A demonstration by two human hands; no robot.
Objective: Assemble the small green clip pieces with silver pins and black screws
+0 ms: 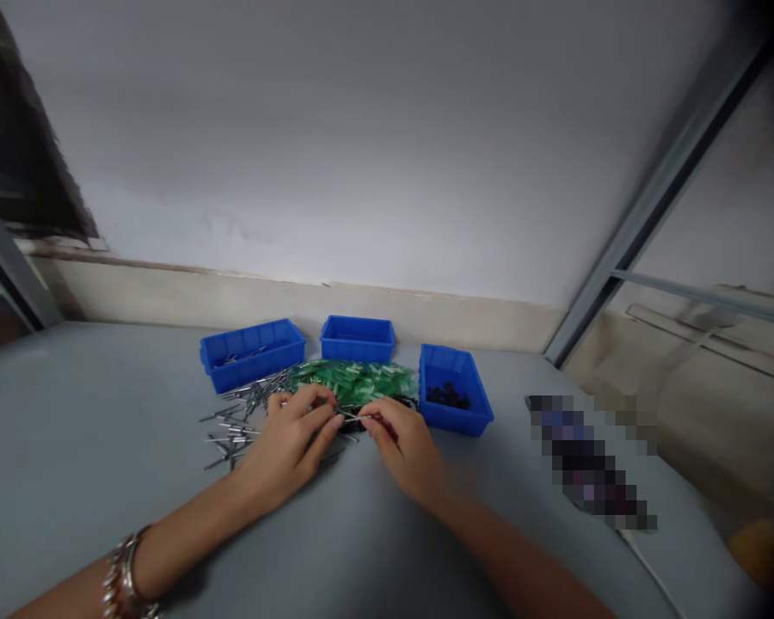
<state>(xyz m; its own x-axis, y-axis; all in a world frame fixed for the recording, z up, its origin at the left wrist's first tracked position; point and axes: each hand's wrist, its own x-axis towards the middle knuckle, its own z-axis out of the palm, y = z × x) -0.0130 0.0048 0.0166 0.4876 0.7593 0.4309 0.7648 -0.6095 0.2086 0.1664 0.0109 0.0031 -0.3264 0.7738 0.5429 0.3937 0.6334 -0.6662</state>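
Loose steel rivets point(232, 434) lie left of my left hand point(287, 447), which is curled, its grip unclear. My right hand point(403, 449) pinches a thin metal pin point(353, 415) below green plastic pieces point(352, 383). Further right, a blue bin point(470, 413) holds dark parts point(448, 396), near a pixelated object point(586, 460).

Grey tabletop point(83, 430) lay open left of the scattered metal rivets point(232, 438), a gap ran between the right blue bin point(455, 408) and a pixelated object point(586, 460), green pieces point(352, 383) and the middle blue bin point(357, 339) stood ahead of the left hand point(287, 447) and right hand point(403, 447)
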